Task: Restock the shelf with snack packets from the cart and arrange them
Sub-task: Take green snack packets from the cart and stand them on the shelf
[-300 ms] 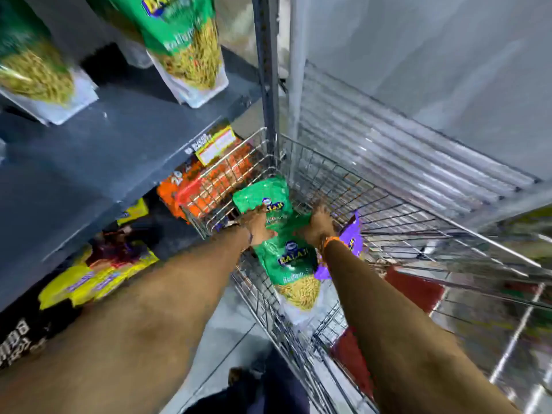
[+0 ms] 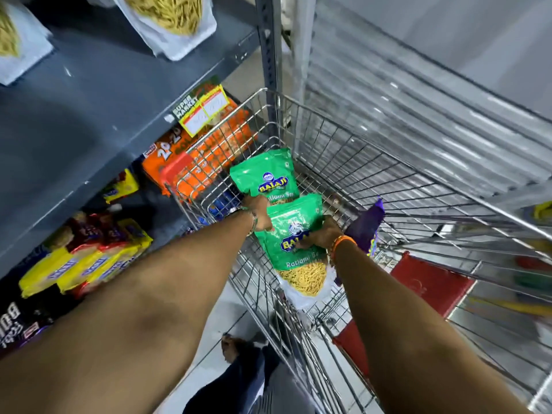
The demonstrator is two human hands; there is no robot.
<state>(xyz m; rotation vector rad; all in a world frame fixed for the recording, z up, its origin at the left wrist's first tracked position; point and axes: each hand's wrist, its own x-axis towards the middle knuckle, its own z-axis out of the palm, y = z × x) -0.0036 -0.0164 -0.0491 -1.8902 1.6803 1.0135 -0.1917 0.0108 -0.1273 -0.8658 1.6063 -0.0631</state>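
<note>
Both my arms reach down into a wire cart [image 2: 373,162]. A green snack packet [image 2: 294,258] with yellow sev showing through its clear bottom is held upright between my hands. My left hand [image 2: 259,215] grips its upper left edge and my right hand [image 2: 321,234] grips its right side. A second green packet [image 2: 265,174] stands just behind it in the cart, partly hidden by my left hand. A purple packet [image 2: 369,225] leans in the cart to the right of my right hand. The grey shelf [image 2: 98,109] on the left holds two matching packets [image 2: 176,22] at the top.
Orange biscuit packs [image 2: 191,162] sit on the lower shelf behind the cart's wire wall. Yellow and red packs [image 2: 86,261] lie lower left. A grey shelf upright [image 2: 270,55] stands behind the cart. A red panel [image 2: 430,282] shows under the cart. My foot [image 2: 236,348] is on the floor below.
The near green packet has come up a little between my hands, and my right hand has closed further onto its right side. The view has tilted downward.
</note>
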